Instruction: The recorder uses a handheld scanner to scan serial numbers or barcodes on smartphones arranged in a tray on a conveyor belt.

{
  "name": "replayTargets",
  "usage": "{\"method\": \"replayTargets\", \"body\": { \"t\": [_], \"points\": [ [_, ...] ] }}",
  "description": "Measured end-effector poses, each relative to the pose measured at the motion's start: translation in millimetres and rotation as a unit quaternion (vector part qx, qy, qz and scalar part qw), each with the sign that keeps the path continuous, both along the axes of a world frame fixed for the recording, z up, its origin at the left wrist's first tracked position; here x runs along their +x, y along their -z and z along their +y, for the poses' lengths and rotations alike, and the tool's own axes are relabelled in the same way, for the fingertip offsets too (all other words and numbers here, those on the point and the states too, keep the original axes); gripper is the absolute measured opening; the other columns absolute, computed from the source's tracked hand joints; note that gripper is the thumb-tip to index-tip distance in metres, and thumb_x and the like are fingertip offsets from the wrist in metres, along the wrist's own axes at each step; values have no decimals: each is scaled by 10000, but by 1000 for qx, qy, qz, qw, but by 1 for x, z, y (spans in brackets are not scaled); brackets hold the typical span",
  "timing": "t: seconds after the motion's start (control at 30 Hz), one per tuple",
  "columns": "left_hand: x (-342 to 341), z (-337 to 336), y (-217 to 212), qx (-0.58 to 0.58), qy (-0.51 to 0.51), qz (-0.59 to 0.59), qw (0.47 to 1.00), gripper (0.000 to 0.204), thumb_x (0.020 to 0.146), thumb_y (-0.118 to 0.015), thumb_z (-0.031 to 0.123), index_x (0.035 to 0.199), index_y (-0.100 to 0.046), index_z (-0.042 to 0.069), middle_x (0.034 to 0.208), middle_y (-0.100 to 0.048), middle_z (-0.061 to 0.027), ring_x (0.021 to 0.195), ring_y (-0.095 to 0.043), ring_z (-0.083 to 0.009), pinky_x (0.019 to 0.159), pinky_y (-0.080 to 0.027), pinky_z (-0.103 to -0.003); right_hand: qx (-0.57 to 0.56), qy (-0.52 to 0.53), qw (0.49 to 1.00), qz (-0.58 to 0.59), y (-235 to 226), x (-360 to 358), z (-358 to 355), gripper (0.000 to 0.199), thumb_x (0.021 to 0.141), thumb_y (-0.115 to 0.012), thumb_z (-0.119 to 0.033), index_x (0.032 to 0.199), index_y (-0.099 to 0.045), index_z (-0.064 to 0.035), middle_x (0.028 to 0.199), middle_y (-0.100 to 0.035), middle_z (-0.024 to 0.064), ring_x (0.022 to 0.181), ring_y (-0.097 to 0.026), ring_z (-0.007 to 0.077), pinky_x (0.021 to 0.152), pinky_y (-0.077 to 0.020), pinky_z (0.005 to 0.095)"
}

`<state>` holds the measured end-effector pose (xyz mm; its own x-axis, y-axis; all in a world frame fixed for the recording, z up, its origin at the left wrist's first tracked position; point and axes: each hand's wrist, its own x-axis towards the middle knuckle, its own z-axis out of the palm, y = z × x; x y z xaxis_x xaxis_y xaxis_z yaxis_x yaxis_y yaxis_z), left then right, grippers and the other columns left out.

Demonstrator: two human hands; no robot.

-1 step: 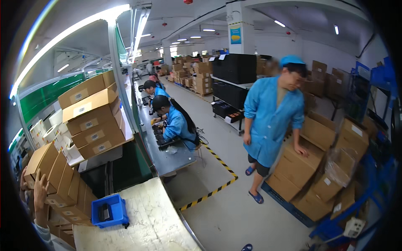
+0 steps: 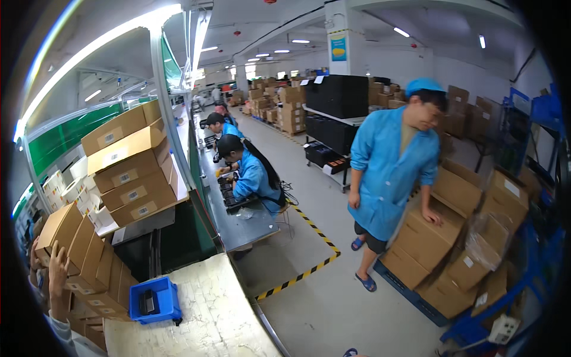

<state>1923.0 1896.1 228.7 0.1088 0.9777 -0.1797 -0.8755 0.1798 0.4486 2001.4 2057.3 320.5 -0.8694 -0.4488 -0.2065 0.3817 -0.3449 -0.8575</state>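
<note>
"How do the hands stand?"
"From here, the left hand [image 2: 34, 253] is mostly hidden; I can't tell its grip. The right hand [image 2: 57, 276] lies fingers spread on the brown box [image 2: 59, 229] ending the row, left of the blue tray [image 2: 159, 316]."
"Which step?"
"Steadying that box, I'd judge; moving it calls for support from both sides."

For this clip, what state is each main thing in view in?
Left hand: partly hidden, grip unclear
Right hand: open, laid against end carton
End carton: no open flaps visible
Blue bin: open-topped, holding a dark item
Black cases: stacked on cart
Standing co-worker's hand: resting on palletised carton
Ceiling lights: lit
</note>
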Motion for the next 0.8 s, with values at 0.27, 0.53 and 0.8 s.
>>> {"method": "replayTargets", "body": {
  "t": [0.27, 0.53, 0.8],
  "points": [
    [-144, 31, -20, -19, -277, 6, 961, 269, 923, -688, 205, 1110, -600, 34, 870, -638, -24, 703, -606, -92, 574, -484, -215, -22, -218, 976, 11, 3, -233, 62, 841, 742, -861, -62, 1452, -411, -19, 1232, -614, 112, 1105, -595, 183, 926, -526, 341],
    [-301, 34, 13, -39, -515, -33, 856, 410, 933, -656, 378, 1152, -586, 38, 962, -633, -39, 813, -618, -138, 696, -512, -277, -45, -341, 919, 192, 39, -479, 43, 875, 703, -895, -114, 1450, -445, -46, 1297, -567, 88, 1177, -538, 173, 998, -472, 340],
    [-527, 38, 1, 1, -438, -63, 897, 381, 955, -630, 367, 1161, -578, 51, 950, -662, -56, 809, -650, -147, 686, -524, -283, -123, -336, 928, 104, 22, -687, 53, 852, 690, -881, -76, 1429, -458, -36, 1280, -582, 72, 1205, -538, 179, 1064, -419, 363]
  ]
}}
